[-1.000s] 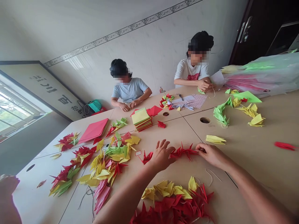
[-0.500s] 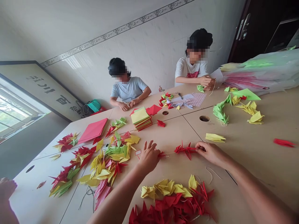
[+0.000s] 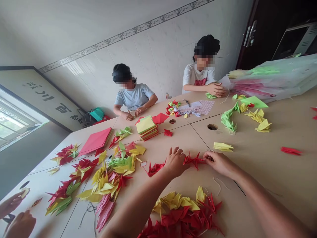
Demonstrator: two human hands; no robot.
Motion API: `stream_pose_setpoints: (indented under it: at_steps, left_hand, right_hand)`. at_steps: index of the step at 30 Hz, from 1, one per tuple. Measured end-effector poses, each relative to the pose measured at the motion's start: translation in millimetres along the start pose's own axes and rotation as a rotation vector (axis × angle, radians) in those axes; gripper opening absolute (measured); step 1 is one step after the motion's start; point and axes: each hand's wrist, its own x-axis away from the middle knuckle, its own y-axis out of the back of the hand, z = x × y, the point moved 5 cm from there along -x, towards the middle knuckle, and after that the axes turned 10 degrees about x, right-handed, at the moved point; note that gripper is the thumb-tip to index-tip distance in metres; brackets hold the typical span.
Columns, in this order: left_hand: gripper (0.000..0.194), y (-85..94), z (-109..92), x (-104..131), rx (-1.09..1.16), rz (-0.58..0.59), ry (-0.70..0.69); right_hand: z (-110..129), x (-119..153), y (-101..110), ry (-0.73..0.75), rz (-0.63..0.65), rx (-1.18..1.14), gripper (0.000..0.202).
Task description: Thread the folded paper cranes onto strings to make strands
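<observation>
Several folded red paper cranes (image 3: 194,161) lie in a row on the table between my two hands. My right hand (image 3: 219,161) pinches the right end of this row, its fingers closed. At the left end is my left hand (image 3: 176,162), touching the cranes with raised outer fingers; its thumb and fingertip grip are partly hidden. More red cranes (image 3: 156,169) show on the other side of my left wrist. Nearer to me lie a yellow crane row (image 3: 175,200) and a heap of red cranes (image 3: 178,219). A loose white string (image 3: 219,185) rests below my right hand.
A stack of square paper (image 3: 147,127), red sheets (image 3: 96,141) and mixed crane heaps (image 3: 104,178) cover the left side. Two people sit opposite. Another person's hands (image 3: 18,211) are at lower left. A plastic bag (image 3: 274,77) stands at far right.
My left hand has moved right, closer to my right hand, and red cranes now show to its left. Another person's hands have come further into view at lower left. The view has shifted slightly.
</observation>
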Motion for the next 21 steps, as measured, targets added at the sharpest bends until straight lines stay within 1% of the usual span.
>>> stream_pose_setpoints:
  at_steps: [3,5,10,13,14,16,19,21]
  left_hand:
    - [0.027,0.8,4.7,1.6,0.017,0.044,0.02]
    - [0.023,4.8,9.8,7.9,0.018,0.06,0.03]
    - [0.019,23.1,24.6,30.6,-0.036,0.057,0.091]
    - [0.018,31.4,29.7,41.0,-0.096,0.083,0.143]
    - [0.02,32.6,29.7,42.7,-0.104,0.093,0.151]
    - [0.031,32.3,26.3,42.4,-0.093,0.09,0.145]
    - [0.048,26.4,12.5,32.4,-0.026,0.023,0.069]
    - [0.049,19.5,0.9,21.6,0.007,-0.027,0.01]
  right_hand:
    - [-0.4,-0.2,-0.6,0.004,0.004,-0.014,0.016]
    - [0.0,-0.1,-0.2,0.002,0.0,-0.026,0.016]
    - [3.8,0.9,2.4,-0.009,0.003,-0.033,0.016]
    - [7.3,1.7,3.8,-0.006,0.019,-0.009,0.017]
    - [8.3,1.8,4.4,-0.004,0.02,-0.001,0.017]
    - [9.8,2.0,5.4,0.002,0.015,0.008,0.017]
    - [9.1,1.9,5.4,-0.002,0.01,0.014,0.018]
    - [6.6,1.6,4.0,-0.013,0.015,0.015,0.019]
